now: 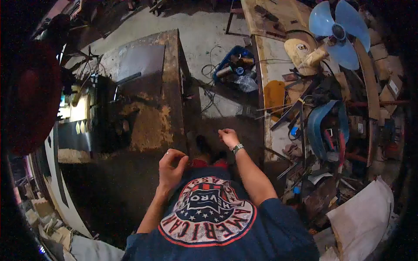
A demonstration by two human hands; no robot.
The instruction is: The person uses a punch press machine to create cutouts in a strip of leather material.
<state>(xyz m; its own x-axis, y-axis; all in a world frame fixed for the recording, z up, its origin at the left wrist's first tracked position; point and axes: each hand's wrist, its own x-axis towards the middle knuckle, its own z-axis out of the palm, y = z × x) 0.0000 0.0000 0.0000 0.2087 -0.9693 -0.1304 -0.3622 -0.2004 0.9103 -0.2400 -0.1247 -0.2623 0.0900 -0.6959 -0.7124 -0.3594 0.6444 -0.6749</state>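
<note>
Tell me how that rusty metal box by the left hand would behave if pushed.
The rusty metal box is probably heavy and stiff: it looks large beside the left hand. Its broad flat sides suggest it would scrape rather than roll or tip. Flaking rust likely makes it rough, not slippery.

Light blue fan (339,31); navy shirt (226,226), red-white star emblem; rust-brown cabinet (152,108).

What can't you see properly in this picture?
Head view, left hand: curled fingers hide anything it pinches.
Head view, right hand: anything between its fingertips is too small.
Head view, blue basket: contents blurred, too small.
</note>
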